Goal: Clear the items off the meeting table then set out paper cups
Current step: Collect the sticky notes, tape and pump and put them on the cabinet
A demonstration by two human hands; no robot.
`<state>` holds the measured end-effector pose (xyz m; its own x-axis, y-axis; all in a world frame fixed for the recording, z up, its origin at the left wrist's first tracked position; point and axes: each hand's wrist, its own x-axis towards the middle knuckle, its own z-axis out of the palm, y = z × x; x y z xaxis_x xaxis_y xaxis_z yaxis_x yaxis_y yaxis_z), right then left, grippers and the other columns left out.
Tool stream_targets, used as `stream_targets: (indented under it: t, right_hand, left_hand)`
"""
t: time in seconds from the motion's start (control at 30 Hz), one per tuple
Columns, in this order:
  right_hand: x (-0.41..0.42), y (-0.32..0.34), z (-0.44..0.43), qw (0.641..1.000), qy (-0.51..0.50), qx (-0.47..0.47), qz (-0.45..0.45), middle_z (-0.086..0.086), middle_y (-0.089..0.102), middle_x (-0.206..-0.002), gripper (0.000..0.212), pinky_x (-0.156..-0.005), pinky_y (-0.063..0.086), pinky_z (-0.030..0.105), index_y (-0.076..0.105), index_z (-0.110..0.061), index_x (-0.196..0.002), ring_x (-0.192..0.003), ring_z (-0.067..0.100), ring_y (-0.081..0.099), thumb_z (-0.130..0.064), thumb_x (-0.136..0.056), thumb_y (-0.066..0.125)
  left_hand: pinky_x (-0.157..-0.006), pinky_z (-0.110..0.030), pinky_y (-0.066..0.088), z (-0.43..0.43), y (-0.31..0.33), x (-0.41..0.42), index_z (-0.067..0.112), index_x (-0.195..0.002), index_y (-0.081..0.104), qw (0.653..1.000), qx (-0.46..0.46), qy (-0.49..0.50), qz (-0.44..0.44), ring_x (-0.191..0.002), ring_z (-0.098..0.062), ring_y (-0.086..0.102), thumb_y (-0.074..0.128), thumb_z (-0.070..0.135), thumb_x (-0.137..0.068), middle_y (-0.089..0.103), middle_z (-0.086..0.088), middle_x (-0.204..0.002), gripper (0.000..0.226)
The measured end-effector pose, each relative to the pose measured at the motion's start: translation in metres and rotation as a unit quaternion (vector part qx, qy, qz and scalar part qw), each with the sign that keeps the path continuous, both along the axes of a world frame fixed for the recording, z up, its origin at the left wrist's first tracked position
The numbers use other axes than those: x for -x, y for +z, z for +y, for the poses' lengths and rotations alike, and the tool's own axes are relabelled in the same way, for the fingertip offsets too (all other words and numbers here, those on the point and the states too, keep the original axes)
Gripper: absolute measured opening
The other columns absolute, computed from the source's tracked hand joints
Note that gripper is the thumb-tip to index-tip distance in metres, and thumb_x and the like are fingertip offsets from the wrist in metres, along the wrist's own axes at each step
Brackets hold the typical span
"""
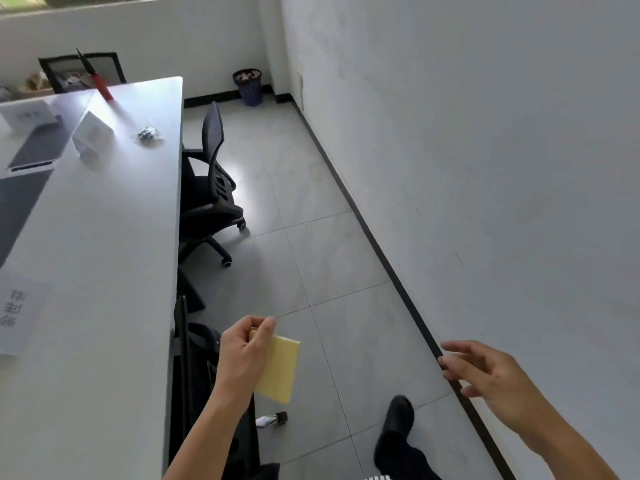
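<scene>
My left hand [244,355] pinches a yellow pad of sticky notes [278,370] by its top edge, holding it over the floor just right of the white meeting table [104,237]. My right hand [485,375] hangs in the air near the wall with loosely spread fingers and holds nothing. On the table lie a crumpled wrapper [149,132], a red pen-like tool [98,81], a white folded name card [91,135], a dark tablet [38,147] and a printed sheet of paper [17,317].
A black office chair [207,188] stands pushed to the table's right side; a second chair [201,375] is right under my left arm. A dark waste bin [248,86] sits in the far corner. Grey tiled floor runs along the white wall [485,168]. My foot [398,420] is on the floor.
</scene>
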<state>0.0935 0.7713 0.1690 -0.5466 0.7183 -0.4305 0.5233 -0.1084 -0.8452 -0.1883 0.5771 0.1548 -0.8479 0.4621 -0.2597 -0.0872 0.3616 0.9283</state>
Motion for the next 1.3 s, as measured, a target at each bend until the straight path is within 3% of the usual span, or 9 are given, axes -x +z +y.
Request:
stream_targets:
  t: [0.23,0.33,0.47,0.57,0.7,0.87,1.03,1.17,1.3]
  right_hand:
    - [0.123,-0.022,0.139,0.998,0.07,-0.008,-0.004,-0.002,0.076,-0.095,0.018,-0.068,0.053,0.026,0.068,-0.025,-0.108,-0.084,0.009,0.072,-0.027,-0.09,0.065]
    - [0.205,-0.013,0.191,0.99,0.141,-0.014,-0.003,-0.003,0.077,-0.088,0.017,-0.066,0.052,0.026,0.07,-0.024,-0.105,-0.08,0.008,0.073,-0.025,-0.089,0.067]
    - [0.318,0.0,0.244,0.966,0.256,-0.032,0.002,-0.002,0.073,-0.099,0.019,-0.071,0.054,0.026,0.065,-0.027,-0.11,-0.088,0.012,0.071,-0.027,-0.091,0.064]
    - [0.389,0.0,0.263,0.956,0.292,-0.036,0.022,-0.004,0.075,-0.099,0.02,-0.069,0.055,0.024,0.066,-0.03,-0.109,-0.085,0.008,0.072,-0.03,-0.09,0.063]
    - [0.473,-0.016,0.268,0.943,0.332,-0.014,0.01,-0.004,0.074,-0.099,0.017,-0.069,0.055,0.024,0.066,-0.031,-0.107,-0.086,0.009,0.072,-0.029,-0.09,0.064]
    - [0.563,-0.02,0.262,0.941,0.339,0.005,-0.009,-0.002,0.075,-0.096,0.016,-0.068,0.054,0.026,0.068,-0.028,-0.106,-0.084,0.011,0.072,-0.026,-0.089,0.067]
    - [0.651,0.003,0.278,0.942,0.336,-0.013,0.017,-0.004,0.074,-0.098,0.018,-0.068,0.052,0.022,0.067,-0.029,-0.108,-0.086,0.01,0.072,-0.028,-0.09,0.065]
    - [0.708,0.003,0.297,0.941,0.339,-0.013,0.012,-0.004,0.075,-0.096,0.017,-0.068,0.054,0.026,0.068,-0.029,-0.106,-0.084,0.009,0.073,-0.027,-0.089,0.066]
    - [0.782,-0.009,0.319,0.928,0.373,-0.001,-0.003,-0.001,0.076,-0.091,0.015,-0.068,0.054,0.03,0.071,-0.027,-0.102,-0.08,0.011,0.073,-0.024,-0.087,0.069]
  left_hand:
    - [-0.059,-0.04,0.046,0.075,-0.009,0.082,0.009,-0.074,0.065,0.996,0.021,0.087,-0.016,-0.064,-0.024,0.053,0.064,0.025,-0.091,0.056,-0.007,-0.07,0.024]
    - [-0.056,-0.036,0.047,0.102,0.001,0.124,0.017,-0.066,0.065,0.991,0.018,0.134,-0.008,-0.059,-0.018,0.053,0.065,0.028,-0.09,0.056,0.001,-0.062,0.027]
    - [-0.056,-0.036,0.047,0.118,0.001,0.168,0.013,-0.068,0.063,0.975,0.029,0.222,-0.012,-0.06,-0.019,0.053,0.065,0.028,-0.091,0.056,-0.001,-0.063,0.027]
    - [-0.056,-0.038,0.048,0.116,-0.007,0.192,0.016,-0.064,0.064,0.96,0.036,0.275,-0.029,-0.061,-0.023,0.054,0.065,0.028,-0.09,0.057,-0.003,-0.063,0.029]
    - [-0.065,-0.059,0.056,0.12,-0.018,0.257,0.013,-0.071,0.064,0.944,0.042,0.32,-0.065,-0.067,-0.044,0.06,0.066,0.029,-0.09,0.059,-0.017,-0.073,0.025]
    - [-0.056,-0.037,0.047,0.13,-0.01,0.369,0.012,-0.07,0.065,0.944,0.036,0.324,-0.04,-0.064,-0.023,0.054,0.065,0.026,-0.09,0.058,-0.005,-0.068,0.025]
    - [-0.063,-0.046,0.051,0.152,0.02,0.475,0.017,-0.069,0.063,0.953,0.019,0.301,-0.023,-0.071,-0.035,0.059,0.064,0.027,-0.091,0.06,-0.009,-0.074,0.024]
    - [-0.068,-0.066,0.053,0.17,0.025,0.528,0.019,-0.068,0.063,0.954,-0.004,0.298,-0.035,-0.077,-0.055,0.064,0.064,0.027,-0.092,0.059,-0.018,-0.076,0.024]
    - [-0.065,-0.056,0.055,0.181,0.014,0.575,0.014,-0.072,0.063,0.939,0.011,0.342,-0.042,-0.073,-0.047,0.061,0.064,0.026,-0.091,0.059,-0.009,-0.074,0.023]
